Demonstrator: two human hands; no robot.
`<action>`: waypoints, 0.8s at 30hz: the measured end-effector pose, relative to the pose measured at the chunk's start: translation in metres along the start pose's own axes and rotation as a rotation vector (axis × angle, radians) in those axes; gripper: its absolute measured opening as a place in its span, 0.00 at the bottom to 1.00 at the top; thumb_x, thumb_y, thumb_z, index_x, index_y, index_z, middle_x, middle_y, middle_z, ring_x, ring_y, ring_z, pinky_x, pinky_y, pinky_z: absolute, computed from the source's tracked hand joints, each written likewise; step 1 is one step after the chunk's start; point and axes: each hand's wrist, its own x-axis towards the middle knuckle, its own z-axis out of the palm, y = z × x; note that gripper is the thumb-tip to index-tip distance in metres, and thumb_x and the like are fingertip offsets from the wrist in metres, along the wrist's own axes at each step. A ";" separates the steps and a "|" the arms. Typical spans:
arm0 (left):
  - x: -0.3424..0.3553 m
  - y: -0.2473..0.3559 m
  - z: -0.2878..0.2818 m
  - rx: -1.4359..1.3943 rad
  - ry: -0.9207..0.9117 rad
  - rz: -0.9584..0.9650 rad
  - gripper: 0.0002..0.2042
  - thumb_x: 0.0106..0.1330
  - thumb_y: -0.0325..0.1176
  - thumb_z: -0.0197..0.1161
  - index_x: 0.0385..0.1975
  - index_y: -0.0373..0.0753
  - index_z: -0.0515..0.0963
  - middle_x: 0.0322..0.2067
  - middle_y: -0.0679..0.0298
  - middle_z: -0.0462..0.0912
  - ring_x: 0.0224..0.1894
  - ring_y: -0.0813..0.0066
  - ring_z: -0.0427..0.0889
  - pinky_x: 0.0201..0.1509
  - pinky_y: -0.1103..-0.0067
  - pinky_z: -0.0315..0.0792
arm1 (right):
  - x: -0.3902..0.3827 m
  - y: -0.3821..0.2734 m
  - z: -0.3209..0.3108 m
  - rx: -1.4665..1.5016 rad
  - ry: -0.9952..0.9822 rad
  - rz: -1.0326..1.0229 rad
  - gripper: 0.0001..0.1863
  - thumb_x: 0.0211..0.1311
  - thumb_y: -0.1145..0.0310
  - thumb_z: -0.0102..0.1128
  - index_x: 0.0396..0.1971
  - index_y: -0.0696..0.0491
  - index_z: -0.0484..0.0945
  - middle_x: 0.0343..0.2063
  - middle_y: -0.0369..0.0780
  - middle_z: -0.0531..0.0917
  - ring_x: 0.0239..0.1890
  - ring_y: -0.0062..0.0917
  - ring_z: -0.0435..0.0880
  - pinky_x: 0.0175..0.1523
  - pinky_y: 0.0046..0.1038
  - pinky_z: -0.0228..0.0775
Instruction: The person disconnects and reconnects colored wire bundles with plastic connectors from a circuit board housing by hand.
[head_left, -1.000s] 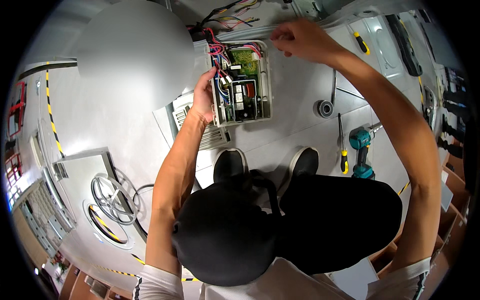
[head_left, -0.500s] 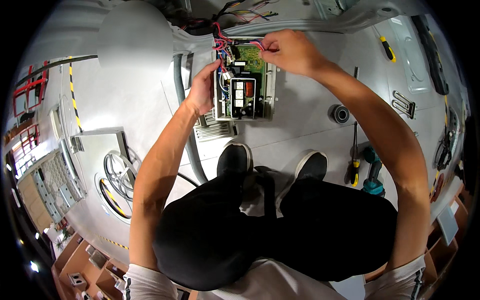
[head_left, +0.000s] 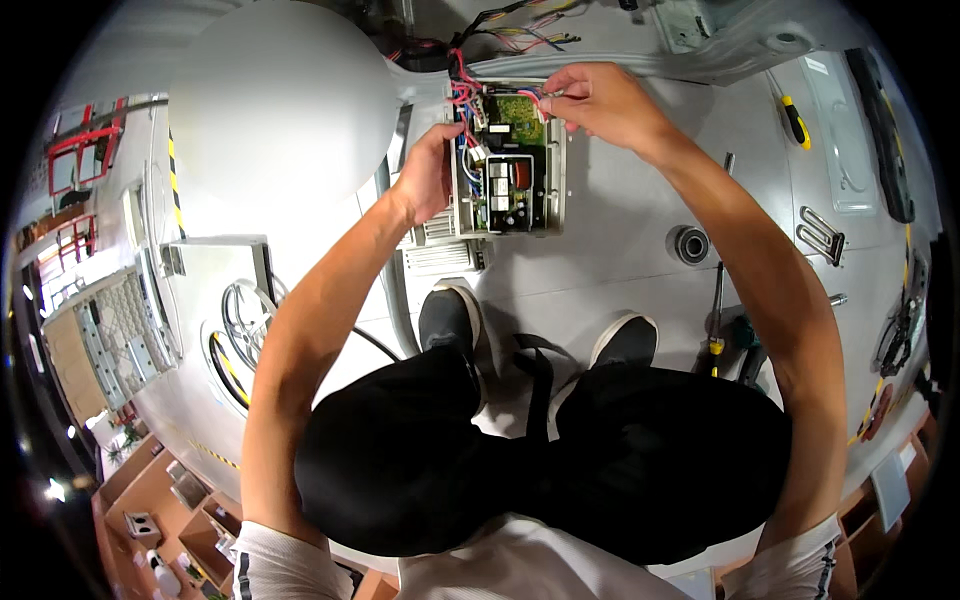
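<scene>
Here we are, looking straight down at a person seated over a grey worktop (head_left: 620, 250), knees and dark shoes in the lower middle. The open control box (head_left: 508, 160) lies flat just ahead of the feet, lid off, its green circuit board (head_left: 517, 118) facing up so everything inside is within reach.

Left hand (head_left: 428, 178) is clamped on the box's left edge, fingers curled around the wall, thumb on the outside. That looks like a steadying grip, holding the box so it won't slide.

Right hand (head_left: 598, 100) is up at the top right corner, fingertips pressed together, pinching something small at the end of the red wires (head_left: 466, 90). A connector, probably, but it's too small to tell.

The wire bundle (head_left: 520, 25) runs off the top of the box toward the grey metal housing beyond.

Off to the right, tools are parked within arm's reach: a screwdriver (head_left: 716, 312) beside the right shoe, a yellow-handled one (head_left: 795, 118) farther up, a round bearing (head_left: 690, 244) between them. A big white domed shape (head_left: 285, 110) sits to the left.
</scene>
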 end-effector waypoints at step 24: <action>0.004 -0.006 0.011 -0.122 0.007 0.085 0.18 0.64 0.47 0.51 0.45 0.39 0.71 0.35 0.62 0.80 0.34 0.75 0.81 0.37 0.76 0.77 | 0.035 -0.035 0.032 -0.301 -0.100 -0.093 0.14 0.56 0.62 0.58 0.32 0.58 0.81 0.22 0.40 0.82 0.23 0.20 0.83 0.30 0.24 0.73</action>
